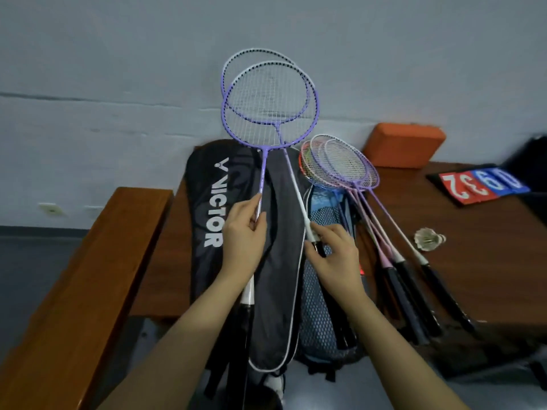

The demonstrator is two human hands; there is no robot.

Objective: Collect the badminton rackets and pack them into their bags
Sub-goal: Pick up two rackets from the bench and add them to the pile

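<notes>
Purple rackets, two of them, are held up over the bags, heads overlapping against the grey wall [118, 69]. Left hand [243, 238] pinches the shaft of the front racket [268, 105]; right hand [334, 255] grips the rear racket [293, 184] where shaft meets black handle. Beneath lie a black Victor bag [207, 208] and an open grey bag [281, 261] on the wooden bench [488, 261]. More rackets [346, 164] are piled just right of the bags, over a blue mesh bag [321, 321]. Nearby sit a shuttlecock [429, 238], an orange case [404, 149] and a scoreboard [482, 184].
</notes>
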